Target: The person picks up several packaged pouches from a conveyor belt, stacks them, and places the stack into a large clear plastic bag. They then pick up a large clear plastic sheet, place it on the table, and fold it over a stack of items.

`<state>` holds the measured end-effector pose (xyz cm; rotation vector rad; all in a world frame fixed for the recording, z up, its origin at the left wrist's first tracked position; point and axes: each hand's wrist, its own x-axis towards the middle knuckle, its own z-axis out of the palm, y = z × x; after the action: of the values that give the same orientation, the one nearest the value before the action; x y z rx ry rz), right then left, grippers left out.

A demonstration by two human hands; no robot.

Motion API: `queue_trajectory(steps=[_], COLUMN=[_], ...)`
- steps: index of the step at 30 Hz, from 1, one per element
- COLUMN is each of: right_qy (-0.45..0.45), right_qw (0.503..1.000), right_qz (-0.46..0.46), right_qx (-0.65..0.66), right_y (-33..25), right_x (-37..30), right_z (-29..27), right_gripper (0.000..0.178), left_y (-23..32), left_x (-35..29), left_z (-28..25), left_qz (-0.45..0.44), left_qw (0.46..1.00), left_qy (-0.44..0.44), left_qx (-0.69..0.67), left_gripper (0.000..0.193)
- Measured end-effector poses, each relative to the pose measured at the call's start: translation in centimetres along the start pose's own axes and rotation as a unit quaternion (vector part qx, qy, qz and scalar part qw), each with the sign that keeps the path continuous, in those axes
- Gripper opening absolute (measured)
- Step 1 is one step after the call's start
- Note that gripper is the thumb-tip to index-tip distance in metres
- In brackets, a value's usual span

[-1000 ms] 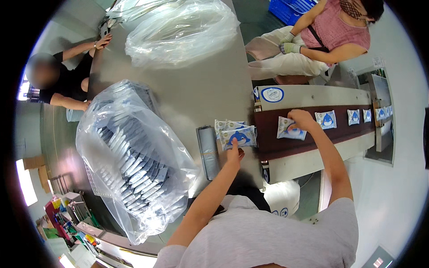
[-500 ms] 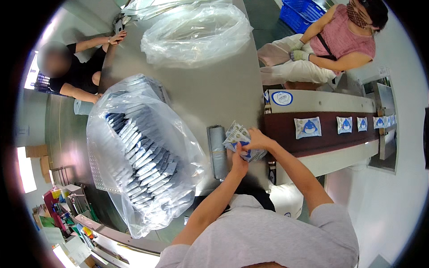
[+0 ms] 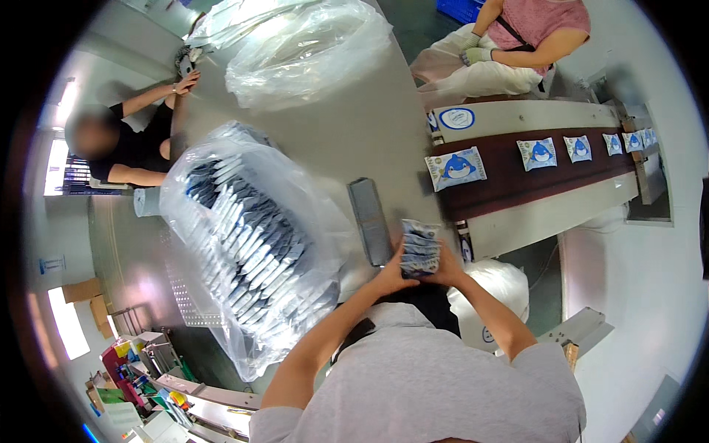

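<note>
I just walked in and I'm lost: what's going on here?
The person's left hand and right hand hold a small stack of packets between them. To the left is a clear bag filled with silvery packets; to the right, a row of packets lies on the dark red belt. A gloved co-worker sits beyond it.

We look steeply down from the person's head through the left of two side-by-side fisheye cameras, upright and unmirrored. Nearest below us spreads the grey shirt [image 3: 421, 369], with the left hand [image 3: 394, 276] and right hand [image 3: 447, 267] just past it; beyond, our wide view takes in the metal worktable [image 3: 325, 140] and, rightward, the conveyor belt [image 3: 502, 177].
</note>
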<state>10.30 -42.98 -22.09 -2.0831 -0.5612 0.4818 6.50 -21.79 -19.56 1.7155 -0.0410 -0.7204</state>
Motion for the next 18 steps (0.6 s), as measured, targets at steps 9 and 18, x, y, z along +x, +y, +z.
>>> queue_trajectory(steps=[9,18], right_qy=[0.014,-0.077], right_qw=[0.905,0.983], right_qz=[0.063,0.053], right_qx=[-0.42,0.157], right_y=[-3.6,-17.6], right_x=[-2.4,5.3], right_z=[2.7,-6.6], right_gripper=[0.085,0.095], left_y=[18.5,15.8], left_x=[-11.4,-18.4], left_z=[-10.8,-33.8], left_qz=[0.118,-0.089], left_qw=[0.896,0.425], left_qy=[0.291,0.679], left_qx=[0.313,0.592], left_gripper=[0.032,0.083])
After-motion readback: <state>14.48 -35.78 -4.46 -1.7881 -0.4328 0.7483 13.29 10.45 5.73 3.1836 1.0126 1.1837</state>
